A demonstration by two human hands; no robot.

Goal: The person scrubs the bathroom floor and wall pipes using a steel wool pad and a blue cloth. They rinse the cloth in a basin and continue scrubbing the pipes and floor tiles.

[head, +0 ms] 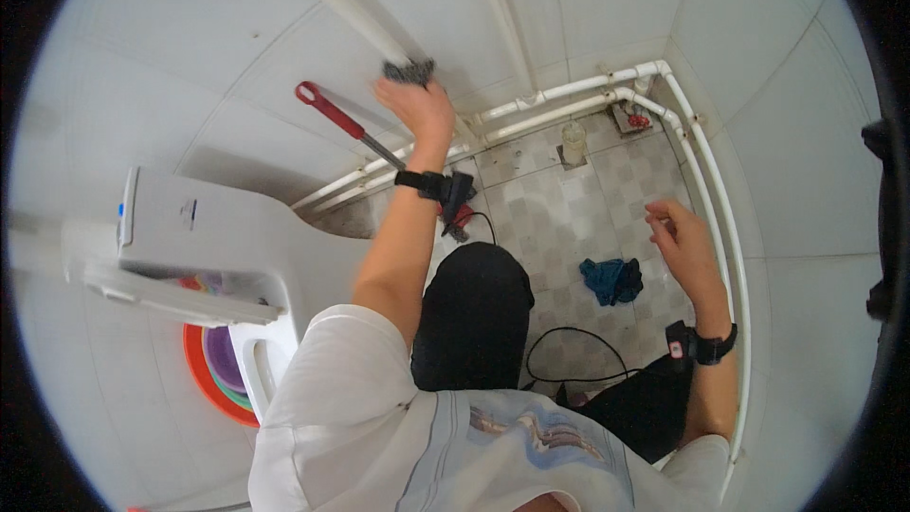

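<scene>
At the wall, my left hand [419, 107] holds a dark grey scouring pad [409, 72] against a white vertical pipe [355, 18]. Its fingers are partly hidden behind the hand and pad. My right hand [672, 231], fingers loosely curled with nothing visible in them, is held over the tiled floor near the right-hand pipes. A crumpled blue cloth [611, 281] lies on the floor to its lower left. A red-handled tool [330, 110] leans by the wall, left of my left hand; its lower end is partly hidden by my forearm.
A white toilet [313, 252] with raised lid stands at left, coloured basins [224, 363] beyond it. White pipes [583, 89] run low along both walls. A short pipe stub [573, 141] and a floor recess [633, 119] with a red object lie ahead. A black cable [569, 331] loops near my legs.
</scene>
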